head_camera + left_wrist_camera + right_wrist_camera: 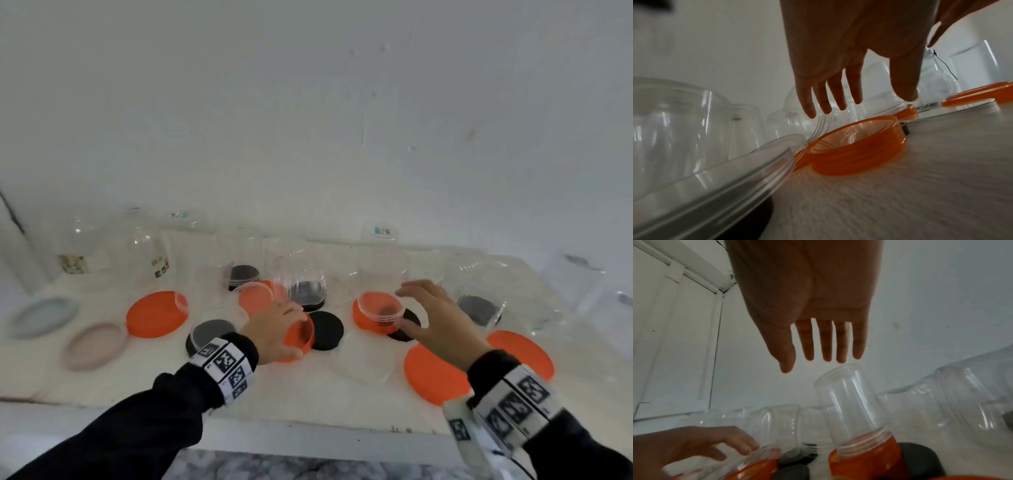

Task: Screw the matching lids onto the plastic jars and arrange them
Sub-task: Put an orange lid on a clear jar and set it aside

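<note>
My left hand (274,325) curls round a small clear jar seated in an orange lid (301,337) at the middle of the white table, fingers over the top and thumb under its near side. The left wrist view shows that orange lid (857,151) below the fingers (818,104), blurred. My right hand (407,310) hovers open, fingers spread, just above another clear jar (378,308) standing upside down on an orange lid (363,323). Seen from the right wrist, that inverted jar (849,402) stands under the fingertips (827,353) without touching them, and my left hand (705,446) holds its jar at lower left.
Large orange lids (156,313) (435,373) lie left and right, black lids (327,330) between the hands, and two pastel lids (96,346) at the far left. Several clear jars (144,250) crowd the back by the wall. The table's front edge (308,428) is near my wrists.
</note>
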`<state>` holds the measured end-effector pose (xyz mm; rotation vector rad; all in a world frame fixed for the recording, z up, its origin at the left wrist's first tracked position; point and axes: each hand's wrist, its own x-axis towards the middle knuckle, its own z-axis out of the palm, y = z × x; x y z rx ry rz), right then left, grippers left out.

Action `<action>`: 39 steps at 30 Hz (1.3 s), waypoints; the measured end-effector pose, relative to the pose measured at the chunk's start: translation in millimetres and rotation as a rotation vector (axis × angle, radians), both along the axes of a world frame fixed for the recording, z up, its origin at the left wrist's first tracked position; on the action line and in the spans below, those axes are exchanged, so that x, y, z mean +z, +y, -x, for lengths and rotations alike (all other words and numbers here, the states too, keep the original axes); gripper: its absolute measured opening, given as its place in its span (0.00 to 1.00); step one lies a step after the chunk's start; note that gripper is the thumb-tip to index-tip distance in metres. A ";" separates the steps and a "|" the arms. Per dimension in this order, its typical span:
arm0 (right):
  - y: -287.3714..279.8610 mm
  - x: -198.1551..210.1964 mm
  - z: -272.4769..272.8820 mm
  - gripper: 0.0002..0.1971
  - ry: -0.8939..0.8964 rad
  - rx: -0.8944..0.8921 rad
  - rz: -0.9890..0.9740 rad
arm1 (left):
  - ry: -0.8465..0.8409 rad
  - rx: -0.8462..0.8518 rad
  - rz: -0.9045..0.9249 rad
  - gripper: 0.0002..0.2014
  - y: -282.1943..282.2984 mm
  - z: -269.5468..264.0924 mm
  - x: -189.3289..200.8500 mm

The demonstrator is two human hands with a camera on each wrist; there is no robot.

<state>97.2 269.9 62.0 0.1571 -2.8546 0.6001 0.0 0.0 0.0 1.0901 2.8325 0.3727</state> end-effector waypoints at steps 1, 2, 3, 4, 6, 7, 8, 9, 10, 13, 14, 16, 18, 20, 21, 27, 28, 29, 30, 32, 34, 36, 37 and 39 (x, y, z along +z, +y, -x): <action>2.2 1.8 8.2 0.23 0.023 -0.035 -0.012 | -0.018 -0.002 0.018 0.33 0.8 3.3 -1.0; 3.7 4.3 14.7 0.26 0.045 -0.070 -0.015 | -0.030 -0.002 0.031 0.35 1.1 6.3 -1.9; 5.1 6.5 23.4 0.29 0.059 -0.093 -0.031 | -0.037 0.004 0.047 0.38 1.2 8.3 -3.4; 3.6 11.3 31.7 0.32 0.065 -0.098 -0.039 | -0.032 0.013 0.060 0.40 1.2 9.9 -5.0; 3.1 12.9 48.1 0.37 0.042 -0.121 -0.056 | -0.052 0.013 0.117 0.44 2.6 11.4 -8.8; 3.2 13.7 55.7 0.39 0.014 -0.137 -0.069 | -0.057 0.004 0.166 0.46 3.4 11.9 -10.3; 3.6 15.1 63.1 0.42 -0.012 -0.148 -0.084 | -0.051 -0.002 0.225 0.48 3.7 13.3 -10.9; 3.8 16.0 70.3 0.44 -0.042 -0.156 -0.096 | -0.051 -0.003 0.267 0.49 4.3 14.4 -10.5; 4.3 15.9 76.8 0.46 -0.068 -0.160 -0.100 | -0.053 0.001 0.292 0.49 4.9 15.8 -10.8; 6.9 12.7 91.7 0.50 -0.123 -0.165 -0.105 | -0.067 0.021 0.299 0.49 7.4 18.0 -9.2; 7.8 11.1 95.2 0.51 -0.134 -0.159 -0.106 | -0.063 0.022 0.300 0.49 7.9 18.4 -9.1; 9.5 8.0 100.8 0.51 -0.153 -0.141 -0.104 | -0.060 0.026 0.302 0.49 8.8 19.3 -9.2; 10.2 5.7 104.5 0.51 -0.168 -0.130 -0.103 | -0.055 0.037 0.299 0.49 9.2 19.4 -10.5; 10.9 3.9 107.1 0.50 -0.159 -0.126 -0.088 | -0.047 0.044 0.307 0.49 9.4 18.7 -11.9; 11.4 3.5 108.0 0.49 -0.147 -0.129 -0.074 | -0.051 0.052 0.316 0.49 9.3 18.0 -11.9; 18.3 5.2 108.7 0.47 -0.102 -0.115 -0.027 | -0.088 0.088 0.311 0.49 3.8 16.8 -13.1; 19.8 5.9 108.2 0.47 -0.098 -0.113 -0.026 | -0.097 0.095 0.308 0.49 3.3 16.2 -12.3; 21.3 6.6 107.4 0.47 -0.096 -0.108 -0.022 | -0.107 0.100 0.308 0.49 3.6 15.3 -11.2; 22.9 7.3 106.5 0.48 -0.094 -0.100 -0.012 | -0.114 0.102 0.310 0.48 4.4 14.4 -9.9; 26.4 9.7 103.4 0.49 -0.086 -0.076 0.022 | -0.136 0.112 0.327 0.48 8.1 12.1 -5.2; 31.0 13.7 98.1 0.49 -0.058 -0.050 0.062 | -0.147 0.123 0.320 0.45 13.1 8.6 2.1; 36.2 19.4 90.7 0.49 -0.017 -0.018 0.067 | -0.108 0.096 0.272 0.41 21.1 3.1 10.0; 39.0 22.9 86.8 0.49 0.000 -0.006 0.057 | -0.078 0.066 0.247 0.40 27.0 -0.1 13.3; 44.6 29.3 79.6 0.47 0.033 -0.007 0.042 | -0.048 -0.016 0.207 0.38 42.8 -6.9 17.8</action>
